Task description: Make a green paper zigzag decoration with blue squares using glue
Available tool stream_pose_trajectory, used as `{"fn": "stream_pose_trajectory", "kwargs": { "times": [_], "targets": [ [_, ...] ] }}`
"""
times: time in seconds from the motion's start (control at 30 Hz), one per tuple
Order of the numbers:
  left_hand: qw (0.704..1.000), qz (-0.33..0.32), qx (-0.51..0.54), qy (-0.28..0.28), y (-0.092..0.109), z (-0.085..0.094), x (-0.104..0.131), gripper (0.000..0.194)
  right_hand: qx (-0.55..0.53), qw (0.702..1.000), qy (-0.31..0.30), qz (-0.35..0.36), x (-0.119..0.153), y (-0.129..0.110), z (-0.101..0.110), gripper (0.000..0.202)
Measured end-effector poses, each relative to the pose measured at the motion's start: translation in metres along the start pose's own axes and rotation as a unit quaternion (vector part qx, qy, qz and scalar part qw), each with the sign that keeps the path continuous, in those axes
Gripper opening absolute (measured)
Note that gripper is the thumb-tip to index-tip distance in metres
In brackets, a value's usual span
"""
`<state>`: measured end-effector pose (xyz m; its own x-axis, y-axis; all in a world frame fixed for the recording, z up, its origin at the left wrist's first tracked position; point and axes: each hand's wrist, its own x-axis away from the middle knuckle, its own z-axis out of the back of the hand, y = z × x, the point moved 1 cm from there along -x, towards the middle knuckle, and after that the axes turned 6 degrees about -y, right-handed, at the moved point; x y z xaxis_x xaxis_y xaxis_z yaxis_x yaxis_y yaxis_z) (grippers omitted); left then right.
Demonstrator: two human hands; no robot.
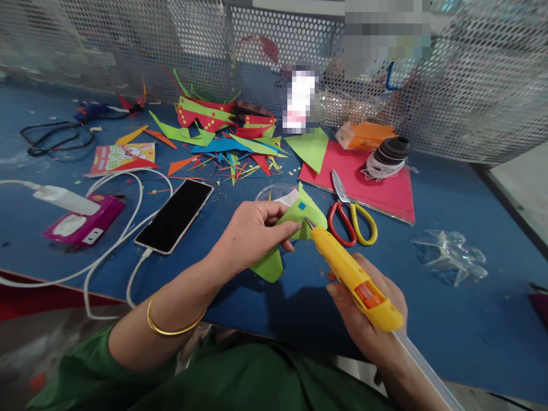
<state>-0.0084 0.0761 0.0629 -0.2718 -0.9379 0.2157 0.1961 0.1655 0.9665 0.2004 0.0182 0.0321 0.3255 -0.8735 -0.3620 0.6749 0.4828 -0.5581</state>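
Observation:
My left hand [252, 237] is closed on a light green paper cutout [315, 216], pinching it between thumb and fingers. A small blue square [302, 205] sits on the paper. My right hand [372, 302] is wrapped round a yellow hot glue gun [342, 260], with a clear glue stick [423, 362] sticking out of its rear. The gun's metal tip points at the green paper beside my left thumb; whether it touches cannot be made out. Partly behind my left hand lies a round clear dish [268, 193]. Scissors [342, 197] with red and yellow handles rest just beyond the glue gun.
A phone [174, 216] with a white cable and a purple power adapter [88, 220] lie left. Paper scraps [231, 151] and decorated red-green paper pieces [205, 114] spread behind. Red sheets [363, 188] and a black spool-like object [389, 154] lie right, near crumpled clear plastic [449, 257].

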Motion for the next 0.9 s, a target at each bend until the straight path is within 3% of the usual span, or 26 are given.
{"fn": "stream_pose_trajectory", "kwargs": {
  "times": [0.5,0.7,0.9],
  "targets": [
    [1.000,0.011,-0.009,0.000,0.0021,-0.0003,0.0019,0.011,0.000,1.000,-0.019,-0.014,0.0016,0.0019,-0.0009,0.028],
    [1.000,0.007,-0.017,0.001,0.0024,0.0001,0.0013,0.011,-0.009,0.999,0.018,-0.048,0.0039,-0.0006,-0.0040,0.032],
    [1.000,0.017,-0.010,-0.001,0.0041,-0.0006,0.0011,0.011,-0.011,0.999,0.001,-0.038,0.0037,0.0000,-0.0034,0.030]
  ]
}}
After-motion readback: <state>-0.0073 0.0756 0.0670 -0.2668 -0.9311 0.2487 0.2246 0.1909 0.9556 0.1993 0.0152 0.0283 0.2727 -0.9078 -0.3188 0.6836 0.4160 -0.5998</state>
